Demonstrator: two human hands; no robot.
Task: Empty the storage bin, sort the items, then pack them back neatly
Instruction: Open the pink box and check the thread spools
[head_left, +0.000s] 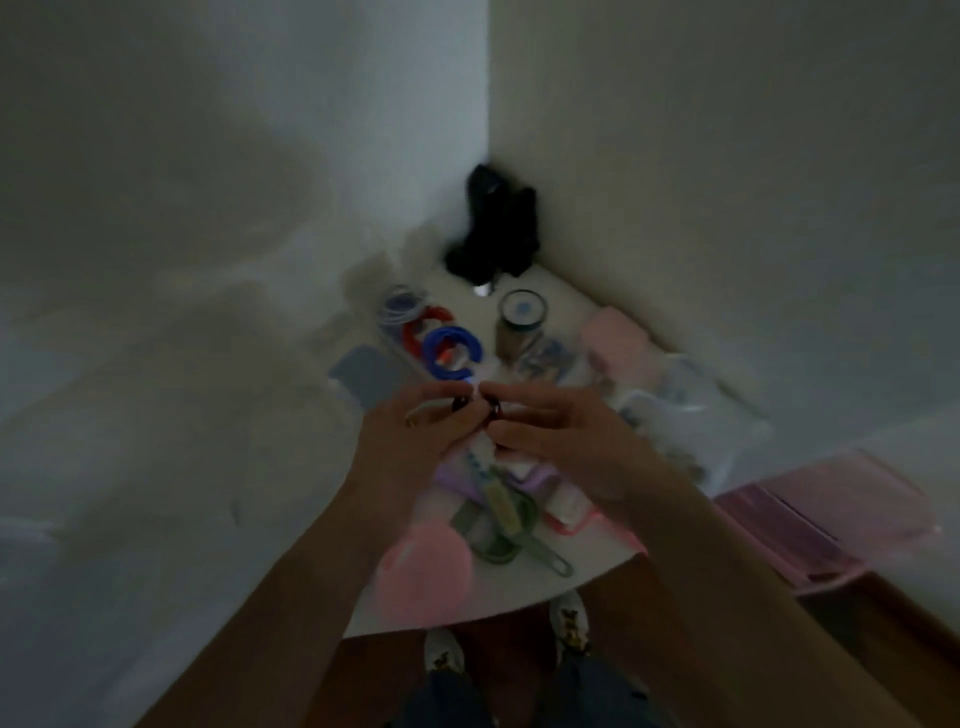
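The frame is dim and blurred. My left hand (415, 431) and my right hand (550, 431) meet above a small white corner table (587, 558). Between their fingertips they pinch a small dark item (475, 408) with a reddish rim; what it is I cannot tell. Beneath the hands lie a blue ring (451, 353), a red ring (422, 326), a coil of white cord (400, 306), a jar with a blue-white lid (521, 322), green measuring scoops (506, 535) and a round pink piece (426, 566). A pink storage bin (810, 525) sits at the right.
A black object (493, 231) stands in the wall corner at the back of the table. Clear plastic bags (685, 405) and a pink cloth (615, 332) lie at the table's right. A grey-blue lid (371, 374) lies at the left. My shoes (569, 621) stand on a brown floor.
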